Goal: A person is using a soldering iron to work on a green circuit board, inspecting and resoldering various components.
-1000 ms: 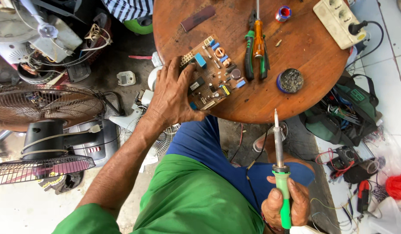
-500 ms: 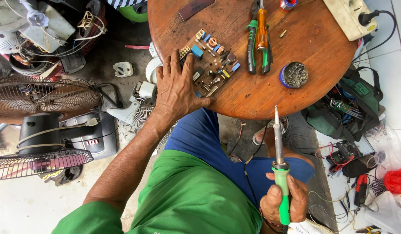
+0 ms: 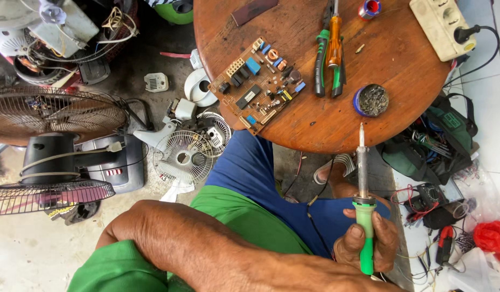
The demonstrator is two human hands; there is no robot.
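My right hand (image 3: 371, 246) grips a soldering iron (image 3: 363, 216) by its green handle, over my lap. Its metal tip points up and ends just below the rim of the round wooden table (image 3: 401, 65). A brown circuit board (image 3: 258, 84) with blue and black parts lies untouched at the table's near left edge. My left forearm (image 3: 206, 249) crosses the bottom of the view over my green shirt. The left hand itself is out of sight.
On the table lie green and orange-handled hand tools (image 3: 328, 54), a small round tin (image 3: 371, 100), a solder spool (image 3: 371, 7) and a white power strip (image 3: 442, 21). Fan grilles (image 3: 50, 113) and fan parts (image 3: 185, 157) crowd the floor on the left. An open tool bag (image 3: 434, 143) sits on the right.
My left hand has let go of the circuit board and drawn back toward my body, out of sight. The board now lies alone. The soldering iron has stayed about where it was.
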